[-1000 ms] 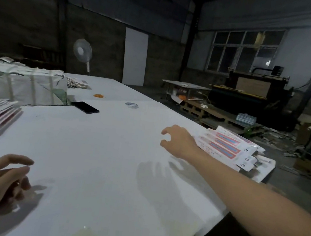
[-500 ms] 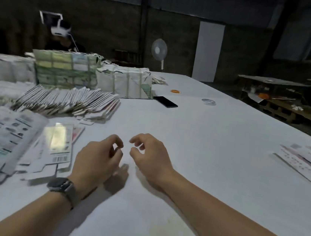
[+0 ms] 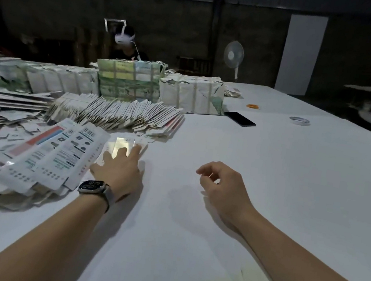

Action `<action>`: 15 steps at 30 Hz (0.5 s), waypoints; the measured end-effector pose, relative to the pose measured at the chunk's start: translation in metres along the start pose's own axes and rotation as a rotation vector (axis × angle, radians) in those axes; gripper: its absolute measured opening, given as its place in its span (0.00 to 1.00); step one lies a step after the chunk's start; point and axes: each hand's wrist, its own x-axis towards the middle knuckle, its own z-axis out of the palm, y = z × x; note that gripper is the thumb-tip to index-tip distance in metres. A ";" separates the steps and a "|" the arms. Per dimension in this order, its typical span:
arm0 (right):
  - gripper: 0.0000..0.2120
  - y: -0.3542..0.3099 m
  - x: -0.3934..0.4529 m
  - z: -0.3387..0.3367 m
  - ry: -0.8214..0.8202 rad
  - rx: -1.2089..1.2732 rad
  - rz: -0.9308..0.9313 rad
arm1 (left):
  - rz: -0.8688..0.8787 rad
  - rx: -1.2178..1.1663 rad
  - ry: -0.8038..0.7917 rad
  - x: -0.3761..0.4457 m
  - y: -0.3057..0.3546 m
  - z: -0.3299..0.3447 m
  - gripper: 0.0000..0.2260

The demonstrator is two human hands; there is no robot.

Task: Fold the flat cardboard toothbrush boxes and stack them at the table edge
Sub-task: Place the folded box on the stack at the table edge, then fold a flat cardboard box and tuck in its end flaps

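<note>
So the flat white cardboard toothbrush box with the glossy window (image 3: 123, 147) is lying on the white table (image 3: 281, 176), left of center in the frame, right at the edge of the messy pile of printed flat box blanks (image 3: 43, 157) on the left side. The left hand (image 3: 119, 171), silver smartwatch on a grey band (image 3: 92, 186) on the wrist, is laid flat on it with straight, spread fingers (image 3: 136, 151) pressing down, not gripping anything. The right hand (image 3: 223, 187) is just right of center, off the box, fingers loosely curled and holding nothing; can't tell if it touches the table.

Behind the box there's a fanned row of white flat blanks standing on edge (image 3: 122, 113), and behind that some paper-wrapped strapped bundles (image 3: 128, 81). Further right on the table: a black phone (image 3: 240, 118), a clear tape roll (image 3: 299, 120) and a small orange ring (image 3: 253, 106). At the back, upper middle, a person wearing a white headset (image 3: 125, 38) sits behind the bundles, with a white pedestal fan (image 3: 233, 54) off to their right.
</note>
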 end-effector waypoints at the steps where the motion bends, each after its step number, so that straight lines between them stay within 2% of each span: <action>1: 0.09 0.000 0.000 0.000 0.001 0.004 0.004 | 0.012 -0.006 0.003 -0.002 0.001 -0.001 0.25; 3: 0.09 0.000 0.000 0.000 0.000 0.006 0.009 | 0.052 -0.006 0.027 -0.005 0.002 -0.002 0.22; 9: 0.10 0.000 0.000 -0.001 -0.008 -0.015 0.019 | 0.200 -0.063 0.092 -0.004 0.002 -0.007 0.27; 13: 0.10 0.001 0.001 -0.001 -0.014 -0.020 0.014 | 0.309 0.016 0.294 -0.014 0.006 -0.014 0.27; 15: 0.10 0.002 0.003 -0.001 -0.014 -0.020 0.012 | 0.423 0.014 0.435 -0.017 0.013 -0.021 0.26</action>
